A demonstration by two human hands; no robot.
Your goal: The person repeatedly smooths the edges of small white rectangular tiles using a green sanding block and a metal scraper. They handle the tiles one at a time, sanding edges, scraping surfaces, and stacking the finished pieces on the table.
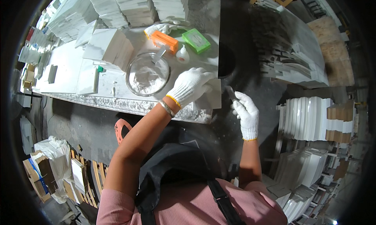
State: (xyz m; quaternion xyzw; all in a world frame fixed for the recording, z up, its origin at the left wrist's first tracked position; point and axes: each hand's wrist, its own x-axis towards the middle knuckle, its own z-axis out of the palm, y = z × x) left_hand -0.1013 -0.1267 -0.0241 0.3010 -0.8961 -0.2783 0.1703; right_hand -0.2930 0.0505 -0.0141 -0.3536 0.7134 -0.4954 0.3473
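Observation:
My left hand (191,85), in a white knit glove, grips a small white marble tile (211,96) at the right front corner of the table. Its fingers curl at the tile's far side, and their tips are partly hidden. To the right, past the table edge, my gloved right hand (246,112) is closed around a small flat scraper (230,92), blade pointing up and left, apart from the tile. A round clear bowl (130,86) of white powder or paste stands left of my left hand, with a translucent spatula (159,54) leaning in it.
Behind the bowl are an orange box (164,41), a green box (196,41), a white squeeze bottle (182,54) and spare gloves (158,29). Marble tile stacks (109,46) crowd the table's left and back. More slabs (305,118) stand on the right; cartons (37,176) sit lower left.

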